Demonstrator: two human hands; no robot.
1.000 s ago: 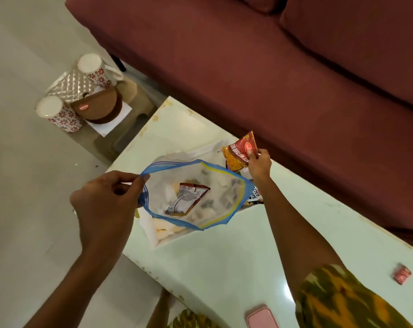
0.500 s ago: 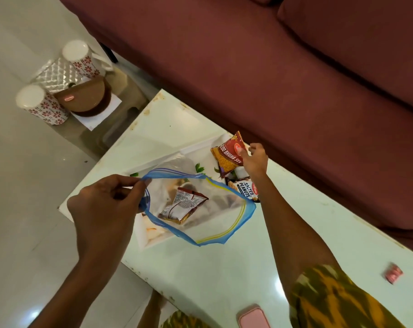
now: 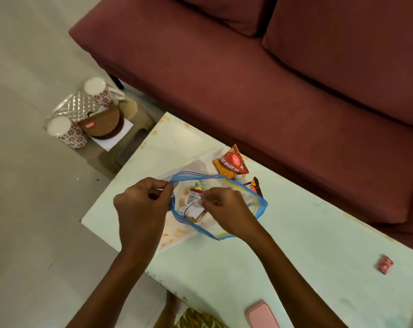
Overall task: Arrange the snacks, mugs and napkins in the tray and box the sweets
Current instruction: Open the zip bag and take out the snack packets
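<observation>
A clear zip bag [image 3: 259, 204] with a blue rim lies open on the pale table [image 3: 295, 245], over a white tray [image 3: 193, 163]. My left hand [image 3: 141, 209] pinches the bag's left rim. My right hand [image 3: 226, 209] reaches into the bag's mouth, its fingertips closed on a white and red snack packet [image 3: 192, 210] inside. A red sev packet [image 3: 232, 163] lies loose just beyond the bag. Beside it a dark packet [image 3: 255, 185] is partly hidden by the bag.
A low stool at the left carries two floral mugs [image 3: 101, 92] [image 3: 66, 132], a quilted silver box [image 3: 79, 107], a brown round container [image 3: 103, 124] and white paper [image 3: 110, 142]. A maroon sofa [image 3: 271, 91] borders the table. A red sweet [image 3: 385, 266] and pink phone [image 3: 262, 314] lie nearby.
My right hand let go of the red sev packet, which now lies on the table, and moved into the bag's mouth onto the packet inside. My left hand kept its hold.
</observation>
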